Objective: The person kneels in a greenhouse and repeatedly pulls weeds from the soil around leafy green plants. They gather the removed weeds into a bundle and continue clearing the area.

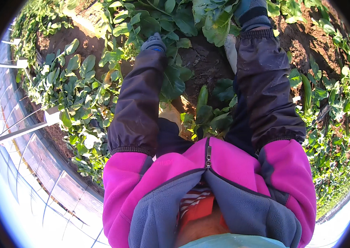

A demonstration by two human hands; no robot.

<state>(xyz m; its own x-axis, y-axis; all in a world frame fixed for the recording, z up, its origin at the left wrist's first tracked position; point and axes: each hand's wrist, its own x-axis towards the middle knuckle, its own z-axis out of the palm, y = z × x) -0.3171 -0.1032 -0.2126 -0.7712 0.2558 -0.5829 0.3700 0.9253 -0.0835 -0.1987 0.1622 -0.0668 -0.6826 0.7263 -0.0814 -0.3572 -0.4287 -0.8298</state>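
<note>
My left hand (154,42), in a grey and blue glove, reaches into a clump of broad green leaves (171,20); its fingers are buried among the stems. At the top edge of the view, my right hand (251,14), also gloved, lies against large leaves (214,25), with its fingers hidden by foliage. Dark oversleeves cover both forearms over a pink fleece jacket. A pale elongated root-like thing (229,51) lies on the dark soil (204,62) beside my right sleeve. I cannot make out what either hand holds.
Rows of leafy plants (75,87) grow in brown soil on both sides. White poles (26,130) and translucent sheeting of a greenhouse wall curve along the left. More low greenery (336,136) fills the right side.
</note>
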